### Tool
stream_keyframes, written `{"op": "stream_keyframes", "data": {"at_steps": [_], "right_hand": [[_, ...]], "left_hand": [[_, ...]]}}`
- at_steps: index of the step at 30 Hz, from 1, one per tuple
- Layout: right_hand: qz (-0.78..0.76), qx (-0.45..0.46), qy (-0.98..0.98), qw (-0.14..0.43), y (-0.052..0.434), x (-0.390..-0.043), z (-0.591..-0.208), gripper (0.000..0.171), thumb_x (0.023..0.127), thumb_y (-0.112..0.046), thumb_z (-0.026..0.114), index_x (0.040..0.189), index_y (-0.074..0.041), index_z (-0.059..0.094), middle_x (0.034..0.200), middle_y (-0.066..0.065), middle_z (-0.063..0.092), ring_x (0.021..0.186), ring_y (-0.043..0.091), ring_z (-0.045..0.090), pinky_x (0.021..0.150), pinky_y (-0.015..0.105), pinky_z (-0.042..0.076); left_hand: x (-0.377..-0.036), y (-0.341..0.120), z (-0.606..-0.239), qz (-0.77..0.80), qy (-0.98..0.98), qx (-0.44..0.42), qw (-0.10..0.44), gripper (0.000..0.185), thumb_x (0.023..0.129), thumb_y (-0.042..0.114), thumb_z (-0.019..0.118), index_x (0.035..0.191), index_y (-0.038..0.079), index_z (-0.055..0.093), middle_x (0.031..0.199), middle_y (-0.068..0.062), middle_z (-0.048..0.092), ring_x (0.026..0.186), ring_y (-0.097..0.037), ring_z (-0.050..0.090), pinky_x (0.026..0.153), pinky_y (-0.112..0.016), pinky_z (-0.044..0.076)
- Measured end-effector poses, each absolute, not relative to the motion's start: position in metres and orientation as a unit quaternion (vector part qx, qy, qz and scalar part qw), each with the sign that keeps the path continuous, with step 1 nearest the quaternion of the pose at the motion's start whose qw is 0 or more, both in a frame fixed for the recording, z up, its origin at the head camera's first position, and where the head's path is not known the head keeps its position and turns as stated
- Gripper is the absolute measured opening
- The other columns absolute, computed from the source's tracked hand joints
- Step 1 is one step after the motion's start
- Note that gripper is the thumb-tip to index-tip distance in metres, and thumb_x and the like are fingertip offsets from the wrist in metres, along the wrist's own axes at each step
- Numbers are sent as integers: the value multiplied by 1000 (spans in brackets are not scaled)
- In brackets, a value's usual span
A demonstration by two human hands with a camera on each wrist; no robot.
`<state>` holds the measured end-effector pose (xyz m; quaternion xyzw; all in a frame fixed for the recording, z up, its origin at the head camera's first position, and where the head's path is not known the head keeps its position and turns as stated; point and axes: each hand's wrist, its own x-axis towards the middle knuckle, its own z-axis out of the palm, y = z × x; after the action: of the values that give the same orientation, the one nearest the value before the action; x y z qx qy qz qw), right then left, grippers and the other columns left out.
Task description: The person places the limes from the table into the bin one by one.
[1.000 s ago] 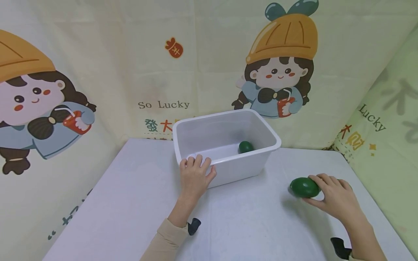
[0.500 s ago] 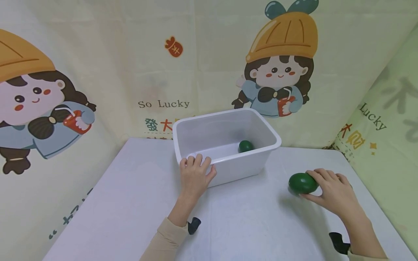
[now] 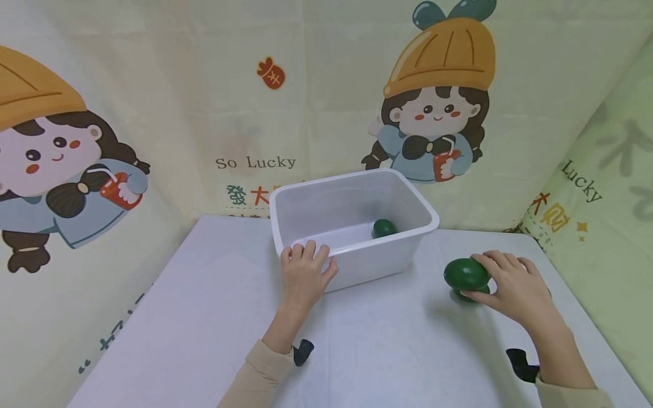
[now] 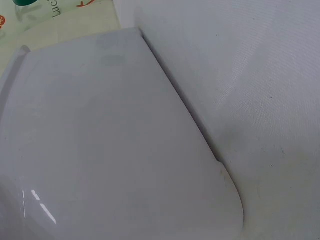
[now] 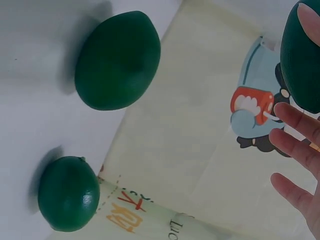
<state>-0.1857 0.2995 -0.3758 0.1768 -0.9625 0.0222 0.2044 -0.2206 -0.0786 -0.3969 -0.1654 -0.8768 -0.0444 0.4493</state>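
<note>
Right now the right hand (image 3: 515, 289) grips a dark green fruit (image 3: 465, 273), its fingers curled over the top and the thumb underneath, holding it just above the white table (image 3: 204, 317) to the right of the white tub (image 3: 357, 258). Another green fruit (image 3: 471, 293) peeks out directly beneath the held one, on the table. The right wrist view shows the held fruit at the fingertips (image 5: 295, 117) and two more green fruits (image 5: 118, 60) (image 5: 67, 193) lying near the patterned backdrop (image 5: 200, 150). The left hand (image 3: 304, 276) rests on the tub's near rim, fingers bent over the edge and thumb against the outer wall. One small green fruit (image 3: 384, 228) sits inside the tub, near its far right corner.
</note>
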Motion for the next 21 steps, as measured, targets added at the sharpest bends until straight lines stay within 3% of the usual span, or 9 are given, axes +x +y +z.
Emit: {"op": "stream_keyframes", "data": {"at_steps": [21], "right_hand": [[29,182,-960,209,282,-196,-359,71,58,-43,79,115,-9,53,111,17,54,103,38,47,86,57,32]], "left_hand": [[-220,-79,-397,-46,-880,-167,441,22,83,34,48,85,17,61,78,-4,52,75,-23,46,71,-40,35]]}}
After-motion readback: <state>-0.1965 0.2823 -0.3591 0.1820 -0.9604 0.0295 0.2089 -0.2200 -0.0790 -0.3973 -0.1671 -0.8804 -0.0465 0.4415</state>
